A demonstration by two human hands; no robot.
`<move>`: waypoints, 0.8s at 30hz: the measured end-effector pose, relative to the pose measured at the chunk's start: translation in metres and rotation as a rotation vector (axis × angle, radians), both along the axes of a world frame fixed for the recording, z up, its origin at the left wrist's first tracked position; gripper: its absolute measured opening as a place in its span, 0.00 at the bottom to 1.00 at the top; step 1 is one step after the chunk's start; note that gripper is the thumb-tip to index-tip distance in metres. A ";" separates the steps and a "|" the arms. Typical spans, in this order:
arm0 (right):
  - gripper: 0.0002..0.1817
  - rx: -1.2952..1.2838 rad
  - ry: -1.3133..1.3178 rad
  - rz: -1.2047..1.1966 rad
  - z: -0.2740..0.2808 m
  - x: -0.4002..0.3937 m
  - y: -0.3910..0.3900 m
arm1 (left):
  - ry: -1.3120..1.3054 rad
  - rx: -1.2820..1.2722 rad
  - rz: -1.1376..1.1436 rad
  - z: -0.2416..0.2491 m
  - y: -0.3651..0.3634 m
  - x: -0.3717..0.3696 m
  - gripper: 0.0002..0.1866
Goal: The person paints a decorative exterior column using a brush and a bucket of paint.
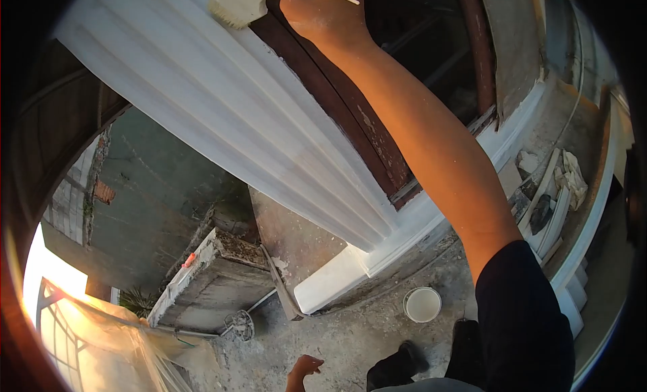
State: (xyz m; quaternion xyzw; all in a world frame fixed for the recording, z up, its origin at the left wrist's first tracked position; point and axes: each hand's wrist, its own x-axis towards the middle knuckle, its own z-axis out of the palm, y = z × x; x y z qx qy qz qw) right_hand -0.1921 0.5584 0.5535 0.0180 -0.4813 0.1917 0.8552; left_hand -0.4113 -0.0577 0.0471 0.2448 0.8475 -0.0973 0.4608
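Left hand (304, 369) hung low at the bottom edge, over the concrete floor (350, 338). Fingers loosely curled, grip on nothing, touching nothing. Dark shoes (404, 366) just beside it on the right.

Small white bucket (422, 304) stood upright on the floor, near the foot of the white fluted pilaster (222, 115) and well apart from both hands. A grey concrete block (216, 277) lay further left, with a wire mixer head (241, 324) at its base.

Right arm, in a dark short sleeve (522, 318), ran up and across the dark red window frame (350, 115) to the top of the view. Right hand (317, 11) was at the top edge, grip pressed together around the brush's thin pale handle; fingers partly cut off by the frame edge. Brush (239, 6) sat just left of the hand, bristle head pointing left and down, touching the upper part of the pilaster. Bristles were pale, same tone as the painted surface.

Scrap boards and a rag (573, 179) lay along the ledge far right.
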 end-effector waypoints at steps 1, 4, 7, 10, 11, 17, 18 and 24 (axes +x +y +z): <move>0.14 0.017 0.035 0.031 -0.001 -0.009 0.010 | 0.001 0.007 0.030 0.014 -0.006 0.006 0.22; 0.16 -0.054 0.035 0.381 -0.070 -0.018 0.004 | -0.010 0.013 0.112 0.047 -0.022 0.030 0.21; 0.13 -0.247 -0.181 0.443 -0.200 0.001 -0.020 | -0.033 -0.025 0.162 0.055 -0.035 0.049 0.21; 0.14 -0.419 -0.390 0.342 -0.319 0.013 -0.021 | -0.047 -0.056 0.182 0.053 -0.035 0.067 0.20; 0.15 -0.465 -0.468 0.325 -0.317 0.018 -0.022 | -0.059 -0.050 0.176 0.057 -0.033 0.073 0.20; 0.13 -0.418 -0.622 0.221 -0.146 0.027 -0.017 | -0.105 0.037 0.166 0.072 -0.022 0.110 0.21; 0.11 -0.314 -0.518 0.194 -0.103 0.019 -0.013 | -0.101 0.053 0.183 0.075 -0.017 0.114 0.21; 0.12 -0.062 -0.026 0.115 0.079 0.012 -0.006 | -0.065 0.093 0.251 0.104 0.000 0.127 0.20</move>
